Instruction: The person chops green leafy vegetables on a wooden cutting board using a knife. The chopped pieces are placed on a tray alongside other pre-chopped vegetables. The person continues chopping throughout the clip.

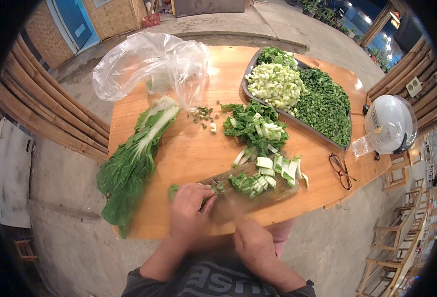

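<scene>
My right hand (pixel 254 241) grips a kitchen knife (pixel 230 202), whose blade is blurred and angled up and left against some greens. Under my left hand (pixel 190 208) a bundle of leafy greens (pixel 173 190) is pressed on the wooden cutting board (pixel 283 193); most of the bundle is hidden by the fingers. Sliced green leaves and pale stalks (pixel 253 183) lie on the board right of the blade. Just beyond the board, a heap of cut greens (pixel 257 126) rests on the table. A whole leafy cabbage-like bunch (pixel 137 159) lies to the left of my left hand.
A dark tray (pixel 245 87) at the back right holds diced pale stalks (pixel 276 85) and chopped greens (pixel 326 104). Eyeglasses (pixel 340 171) and a white appliance with a clear cover (pixel 387 124) sit right. A clear plastic bag (pixel 155 63) stands back left, near small trimmings (pixel 203 114).
</scene>
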Motion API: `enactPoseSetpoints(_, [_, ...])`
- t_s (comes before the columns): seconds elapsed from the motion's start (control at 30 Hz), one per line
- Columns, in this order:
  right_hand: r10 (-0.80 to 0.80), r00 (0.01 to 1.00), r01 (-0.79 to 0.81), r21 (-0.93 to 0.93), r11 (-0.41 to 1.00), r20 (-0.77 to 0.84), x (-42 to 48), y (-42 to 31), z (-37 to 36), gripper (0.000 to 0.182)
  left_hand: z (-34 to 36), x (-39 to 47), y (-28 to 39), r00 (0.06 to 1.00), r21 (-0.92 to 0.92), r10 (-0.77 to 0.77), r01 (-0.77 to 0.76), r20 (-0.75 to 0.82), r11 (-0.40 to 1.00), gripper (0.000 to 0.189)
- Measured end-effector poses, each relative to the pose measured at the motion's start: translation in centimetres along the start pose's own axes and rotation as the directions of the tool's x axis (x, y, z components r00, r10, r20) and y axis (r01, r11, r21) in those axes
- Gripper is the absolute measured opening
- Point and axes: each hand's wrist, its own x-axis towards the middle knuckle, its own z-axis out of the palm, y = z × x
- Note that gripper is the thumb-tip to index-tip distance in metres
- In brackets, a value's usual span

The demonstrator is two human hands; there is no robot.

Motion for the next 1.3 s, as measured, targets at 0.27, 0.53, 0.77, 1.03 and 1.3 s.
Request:
enactPoseSetpoints(0.27, [0.027, 1.000, -0.023, -0.219, 0.975, 0.014, -0.2, -0.9, 2.0, 0.074, -0.1, 0.2, 0.3, 1.000, -0.019, -0.015, 0.015, 0.002, 1.000, 0.021])
enactPoseSetpoints(0.53, [0.014, 1.000, -0.004, -0.325, 0.946, 0.028, 1.5, -1.6, 3.0, 0.075, -0.2, 0.3, 0.4, 1.000, -0.053, -0.005, 0.004, -0.017, 0.999, 0.016])
enactPoseSetpoints(0.77, [0.085, 0.994, -0.076, -0.127, 0.989, 0.065, -0.4, -0.1, 0.6, 0.074, -0.8, -0.2, 1.1, 1.000, 0.107, 0.004, -0.003, -0.016, 0.994, 0.026])
enactPoseSetpoints(1.03, [0.097, 0.995, -0.097, -0.090, 0.991, -0.005, 0.2, 1.4, -1.3, 0.068, -1.6, 0.2, 0.2, 0.995, 0.198, 0.075, -0.087, 0.068, 0.976, 0.033])
enactPoseSetpoints(1.3, [0.098, 0.994, -0.097, 0.017, 0.995, -0.056, 0.3, 2.0, -1.6, 0.069, 0.3, 0.9, 1.8, 1.000, 0.098, 0.019, -0.019, 0.002, 0.995, 0.025])
